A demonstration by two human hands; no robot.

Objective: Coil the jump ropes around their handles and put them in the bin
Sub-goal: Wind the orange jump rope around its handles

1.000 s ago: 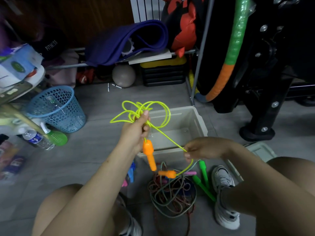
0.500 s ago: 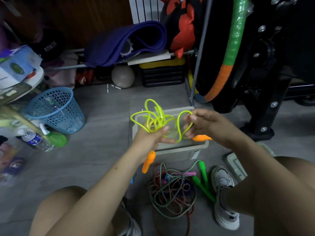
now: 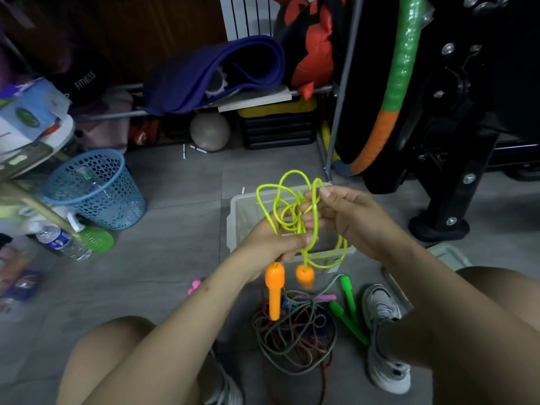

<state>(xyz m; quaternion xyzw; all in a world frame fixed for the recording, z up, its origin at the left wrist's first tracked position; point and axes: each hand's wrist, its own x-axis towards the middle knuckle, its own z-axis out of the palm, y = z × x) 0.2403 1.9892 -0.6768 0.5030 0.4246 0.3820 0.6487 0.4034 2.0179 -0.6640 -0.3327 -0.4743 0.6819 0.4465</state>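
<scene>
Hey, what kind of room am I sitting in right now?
Probably a home workout or storage corner. A rolled purple exercise mat lies on a low rack, a green and orange hula hoop leans at the right, and a grey ball sits under the rack.

Home fitness storage corner: rolled yoga mat (image 3: 216, 74), exercise ball (image 3: 209, 131), hula hoop (image 3: 391, 92).

Yellow-green rope (image 3: 295, 206) bunched above bin (image 3: 238, 217)

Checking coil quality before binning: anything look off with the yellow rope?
Yes. The yellow rope is a loose tangle of loops bunched between the left hand and right hand, not wound around its orange handles, which dangle free below. The bin behind looks empty.
</scene>
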